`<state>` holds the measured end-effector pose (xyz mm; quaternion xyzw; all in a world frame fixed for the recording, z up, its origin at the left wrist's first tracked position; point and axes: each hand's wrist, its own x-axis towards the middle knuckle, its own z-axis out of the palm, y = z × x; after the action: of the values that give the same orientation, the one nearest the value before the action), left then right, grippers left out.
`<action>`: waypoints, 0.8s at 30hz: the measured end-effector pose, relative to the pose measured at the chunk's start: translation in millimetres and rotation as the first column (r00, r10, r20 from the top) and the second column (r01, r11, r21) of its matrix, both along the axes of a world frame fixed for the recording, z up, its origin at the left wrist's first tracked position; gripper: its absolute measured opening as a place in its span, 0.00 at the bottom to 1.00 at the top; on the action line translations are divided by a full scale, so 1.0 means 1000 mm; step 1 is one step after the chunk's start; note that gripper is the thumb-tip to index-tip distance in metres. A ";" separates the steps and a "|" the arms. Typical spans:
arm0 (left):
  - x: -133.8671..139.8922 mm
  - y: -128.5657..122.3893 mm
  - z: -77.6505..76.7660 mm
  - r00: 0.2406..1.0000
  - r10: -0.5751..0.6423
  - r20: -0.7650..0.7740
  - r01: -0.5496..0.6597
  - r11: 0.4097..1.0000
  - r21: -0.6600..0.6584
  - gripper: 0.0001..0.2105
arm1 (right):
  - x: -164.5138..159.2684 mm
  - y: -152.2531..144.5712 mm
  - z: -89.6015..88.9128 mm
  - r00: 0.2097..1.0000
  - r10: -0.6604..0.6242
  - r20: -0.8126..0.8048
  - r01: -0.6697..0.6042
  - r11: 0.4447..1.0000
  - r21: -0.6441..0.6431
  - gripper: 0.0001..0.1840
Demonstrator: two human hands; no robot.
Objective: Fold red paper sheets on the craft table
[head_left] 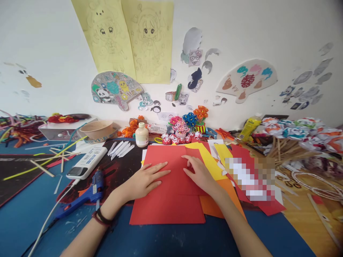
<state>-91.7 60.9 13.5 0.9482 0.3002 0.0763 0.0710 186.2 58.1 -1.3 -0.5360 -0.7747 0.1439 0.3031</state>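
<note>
A sheet of red paper point(163, 207) lies flat on the table before me. My left hand point(144, 180) rests on its left part, fingers spread and stretched out. On the right, my right hand point(197, 171) touches the paper with bent fingers; thumb and index stand apart, with nothing visible between them. A smaller red piece point(190, 191) lies under this hand, partly covered by it. Orange paper point(230, 194) and yellow paper point(209, 162) stick out beneath on the right.
A blue glue gun point(92, 192) and a white power strip point(88, 162) lie at the left. White paper strips point(122, 149) and a glue bottle point(142, 135) stand behind the paper. Pipe-cleaner flowers point(189, 123) line the wall. Red paper scraps point(270, 207) lie at the right.
</note>
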 end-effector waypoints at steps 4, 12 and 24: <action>0.000 0.000 0.000 1.000 -0.006 0.016 0.006 1.000 0.002 0.23 | 0.001 -0.002 0.002 1.000 0.008 0.007 -0.008 1.000 -0.007 0.24; -0.001 0.001 -0.001 0.999 -0.023 0.034 0.023 1.000 -0.004 0.24 | 0.002 -0.004 0.003 1.000 0.014 0.023 -0.014 1.000 -0.005 0.25; 0.000 0.000 -0.001 0.999 -0.008 0.032 0.008 1.000 -0.009 0.23 | 0.005 -0.005 0.002 0.999 0.017 0.037 -0.015 0.998 -0.057 0.29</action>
<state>-92.1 61.3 12.1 0.9477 0.2955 0.0897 0.0802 191.2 53.1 1.1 -0.5409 -0.7801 0.1582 0.2719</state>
